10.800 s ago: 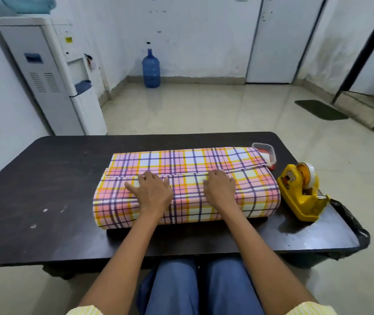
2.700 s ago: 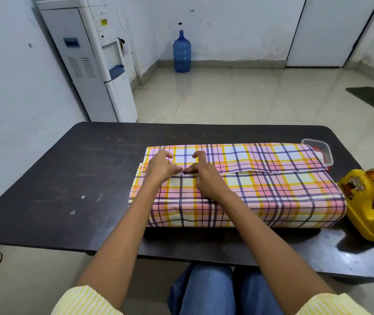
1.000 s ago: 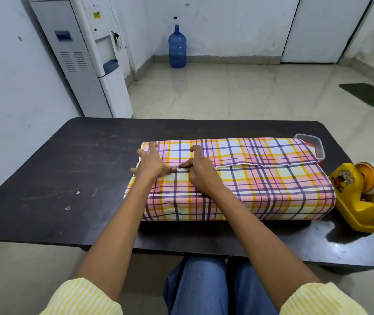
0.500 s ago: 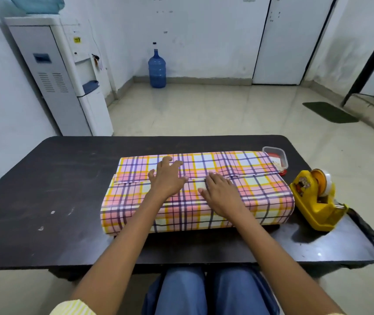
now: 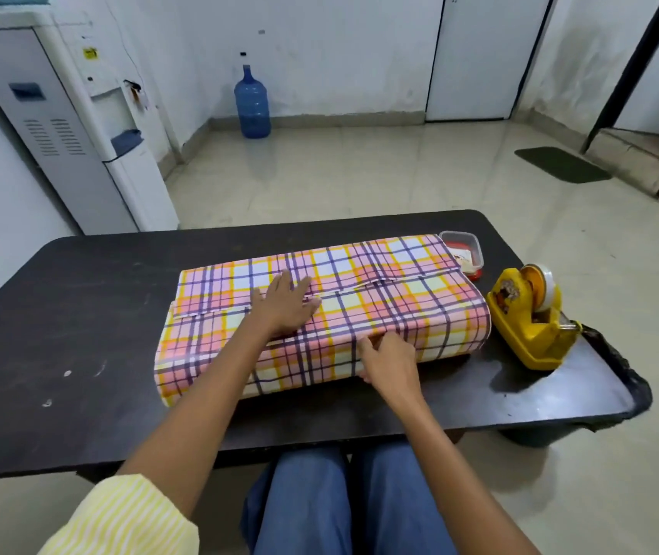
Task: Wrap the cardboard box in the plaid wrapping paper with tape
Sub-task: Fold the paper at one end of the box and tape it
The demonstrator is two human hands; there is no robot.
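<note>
On your table [image 5: 79, 314], the plaid paper [image 5: 399, 310] covers the box at the middle, overlapped along the top, with both ends unfolded. Your left hand [image 5: 283, 304] presses flat on the seam. Your right hand [image 5: 389, 360] curls at the near edge; I cannot tell its grip. The tape dispenser [image 5: 527, 318] sits just beside the paper, so taping likely remains.

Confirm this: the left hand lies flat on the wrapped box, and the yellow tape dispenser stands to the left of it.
No. The head view shows the tape dispenser standing to the right of the wrapped box; the left hand does lie flat on it.
</note>
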